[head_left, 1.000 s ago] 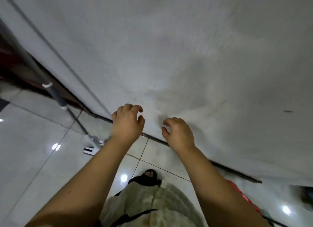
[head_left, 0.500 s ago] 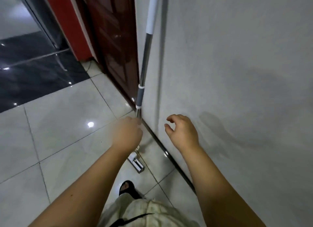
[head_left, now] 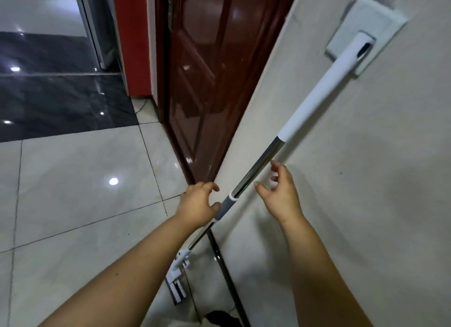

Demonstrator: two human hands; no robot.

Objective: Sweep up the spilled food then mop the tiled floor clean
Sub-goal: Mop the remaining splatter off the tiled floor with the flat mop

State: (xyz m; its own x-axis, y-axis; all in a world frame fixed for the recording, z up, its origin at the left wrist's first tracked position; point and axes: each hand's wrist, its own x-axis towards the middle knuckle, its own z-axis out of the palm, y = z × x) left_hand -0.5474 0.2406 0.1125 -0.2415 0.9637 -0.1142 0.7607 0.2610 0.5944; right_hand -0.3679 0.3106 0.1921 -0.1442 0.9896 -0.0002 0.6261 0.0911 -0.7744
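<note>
A mop [head_left: 258, 166] leans against the beige wall, its white upper handle resting on a white wall plate [head_left: 366, 25] and its flat head [head_left: 177, 287] on the tiled floor [head_left: 73, 192]. My left hand [head_left: 199, 206] reaches to the grey collar of the shaft, fingers curled loosely, thumb right beside the collar. My right hand [head_left: 280, 195] hovers just right of the steel shaft with fingers spread, holding nothing. No spilled food is in view.
A dark red wooden door [head_left: 202, 82] stands left of the wall corner, with a red frame [head_left: 131, 38] beyond it. Dark polished tiles [head_left: 56, 94] lie at the far left. A black skirting strip [head_left: 224, 265] runs along the wall base.
The view has swung up along the mop's shaft to the wall plate. Both hands have risen closer to the shaft; my right hand's fingers have spread wider.
</note>
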